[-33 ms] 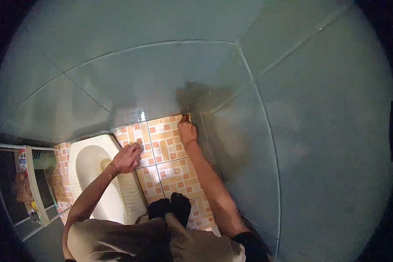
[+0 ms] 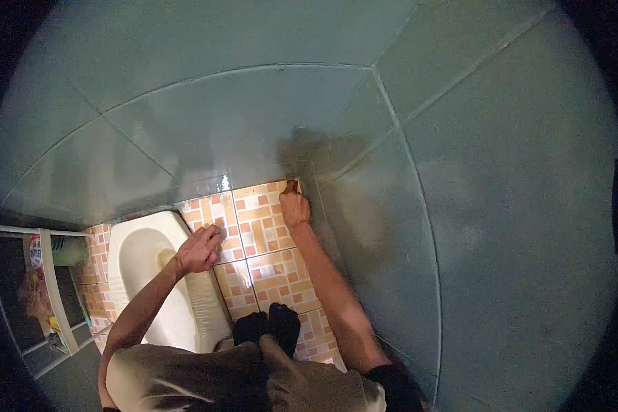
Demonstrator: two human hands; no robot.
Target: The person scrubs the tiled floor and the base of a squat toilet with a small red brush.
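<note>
My left hand (image 2: 202,249) hangs beside the rim of a cream squat toilet (image 2: 207,302), over the patterned floor tiles (image 2: 269,278). Its fingers are bent and close together, and I see nothing in them. At the far corner of the floor, my right hand (image 2: 295,207) reaches down where the tiles meet the walls. One finger points into that corner while the others curl under; whatever they may hold is hidden. A dark wet-looking patch (image 2: 305,147) marks the wall just beyond this hand.
Grey-green walls (image 2: 233,123) close in ahead and on the right (image 2: 508,206). To the left stands a white rack (image 2: 56,292) with bottles and packets. My feet in black socks (image 2: 283,326) are on the tiles, close to the toilet's right side.
</note>
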